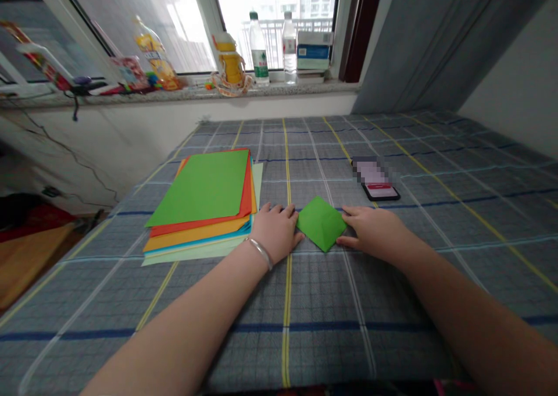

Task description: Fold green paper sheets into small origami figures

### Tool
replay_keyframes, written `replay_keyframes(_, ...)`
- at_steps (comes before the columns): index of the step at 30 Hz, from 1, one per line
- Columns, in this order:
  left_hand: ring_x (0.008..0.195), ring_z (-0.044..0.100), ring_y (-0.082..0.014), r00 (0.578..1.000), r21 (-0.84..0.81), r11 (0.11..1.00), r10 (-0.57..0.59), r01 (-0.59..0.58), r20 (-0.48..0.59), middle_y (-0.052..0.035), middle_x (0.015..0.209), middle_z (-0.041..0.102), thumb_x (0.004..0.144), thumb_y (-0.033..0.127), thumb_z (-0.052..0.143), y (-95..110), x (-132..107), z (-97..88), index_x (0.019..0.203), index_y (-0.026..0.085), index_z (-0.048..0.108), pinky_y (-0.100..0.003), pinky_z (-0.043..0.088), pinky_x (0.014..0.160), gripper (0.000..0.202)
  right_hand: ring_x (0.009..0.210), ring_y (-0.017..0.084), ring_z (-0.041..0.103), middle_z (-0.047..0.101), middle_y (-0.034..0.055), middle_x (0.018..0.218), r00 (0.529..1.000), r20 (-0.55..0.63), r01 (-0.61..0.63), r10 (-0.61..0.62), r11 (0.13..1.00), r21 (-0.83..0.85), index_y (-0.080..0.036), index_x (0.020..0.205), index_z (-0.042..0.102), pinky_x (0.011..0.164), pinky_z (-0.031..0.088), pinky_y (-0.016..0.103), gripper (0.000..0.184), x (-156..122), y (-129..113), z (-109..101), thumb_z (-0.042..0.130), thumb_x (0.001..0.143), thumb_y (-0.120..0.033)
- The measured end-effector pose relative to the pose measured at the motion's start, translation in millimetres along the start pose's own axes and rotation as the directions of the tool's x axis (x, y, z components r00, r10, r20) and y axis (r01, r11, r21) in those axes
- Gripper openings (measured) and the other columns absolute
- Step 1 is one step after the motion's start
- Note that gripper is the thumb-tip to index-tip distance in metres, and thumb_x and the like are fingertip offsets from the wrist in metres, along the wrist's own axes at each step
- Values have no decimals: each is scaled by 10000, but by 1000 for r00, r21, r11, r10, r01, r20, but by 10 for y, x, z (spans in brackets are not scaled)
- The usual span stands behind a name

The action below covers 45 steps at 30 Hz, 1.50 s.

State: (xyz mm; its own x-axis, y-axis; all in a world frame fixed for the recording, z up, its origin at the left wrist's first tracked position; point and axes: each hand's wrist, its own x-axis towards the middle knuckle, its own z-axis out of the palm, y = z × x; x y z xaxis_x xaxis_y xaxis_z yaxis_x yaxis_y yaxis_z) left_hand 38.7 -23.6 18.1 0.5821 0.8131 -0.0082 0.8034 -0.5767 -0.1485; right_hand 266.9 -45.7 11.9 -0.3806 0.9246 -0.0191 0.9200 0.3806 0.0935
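1. Left hand [275, 230], as I see it through the head camera, lies palm down with thumb and fingers parted, at the left corner of the folded green paper [321, 223].
2. Right hand [370, 230] sits opposite, thumb and fingers spread at the paper's right corner; I cannot tell how firmly either hand presses.
3. Between the two separated hands, I have the paper lying diamond-wise on the checked cloth [322, 303], one corner pointing towards me.
4. On my left wrist is a silver bangle [261, 251].
5. Beside that hand I see a stack of coloured sheets [204, 186], green uppermost, with red, orange, blue and pale green edges showing.
6. Beyond my right hand lies a phone [383, 192], its screen partly pixelated.
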Motion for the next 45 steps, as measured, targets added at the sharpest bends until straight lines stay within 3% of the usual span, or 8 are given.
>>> replay_keyframes(5,1076,605,-288,1000,11,1000,22,-22,7,-108,1230,622,864,408,577,-24,20,-20,1133,166,638,-492,395,985,367,1009,274,657,645,60,1241,998,-12,67,-66,997,26,-259,1010,728,765,535,370,325,22,185,24,573,834,-483)
replay_keyframes(10,1090,595,-255,987,-27,989,141,-143,-77,-109,1209,628,864,398,596,-118,64,35,1136,153,621,-444,397,1003,366,1033,253,646,630,60,1263,989,-117,106,-94,989,106,-229,981,719,830,528,360,269,35,249,50,653,790,-406)
replay_keyframes(16,1105,569,-222,892,-150,885,412,-441,-187,-97,1226,608,884,455,551,-244,147,153,1206,173,581,-368,432,981,429,1088,207,603,641,30,1229,945,-221,302,-239,898,319,-265,1074,683,942,472,350,313,81,315,157,693,763,-301)
replay_keyframes(21,1056,589,-197,853,-209,831,478,-516,-209,-89,1140,645,926,387,500,-244,177,182,1122,169,624,-334,438,974,318,1076,218,592,670,58,1167,908,-273,400,-316,847,349,-241,1014,713,952,450,381,264,130,322,208,704,769,-338)
replay_keyframes(27,984,623,-182,857,-165,844,483,-510,-179,-72,1027,680,962,289,417,-187,151,121,1035,158,634,-303,467,917,264,990,197,623,707,55,1074,889,-256,448,-379,833,325,-222,992,721,898,460,349,203,102,289,126,600,855,-311)
replay_keyframes(34,723,650,-179,937,-25,957,276,-288,-216,-54,807,676,943,286,414,-18,114,104,919,152,577,-267,489,627,212,870,190,637,719,42,953,932,-236,322,-274,926,198,-218,959,703,746,452,301,220,46,77,11,506,863,-215)
replay_keyframes(39,727,641,-177,943,-72,967,221,-245,-248,-47,786,665,948,301,371,1,124,128,915,161,560,-265,473,629,237,829,185,616,699,36,877,938,-261,276,-229,947,162,-217,871,681,688,409,286,201,84,19,36,497,892,-296)
replay_keyframes(45,706,620,-159,962,-264,942,148,-208,-231,-16,773,650,929,294,405,-36,138,153,889,186,542,-250,443,623,179,757,169,588,655,36,775,939,-267,284,-217,926,248,-198,765,634,662,388,271,224,111,67,112,474,892,-290)
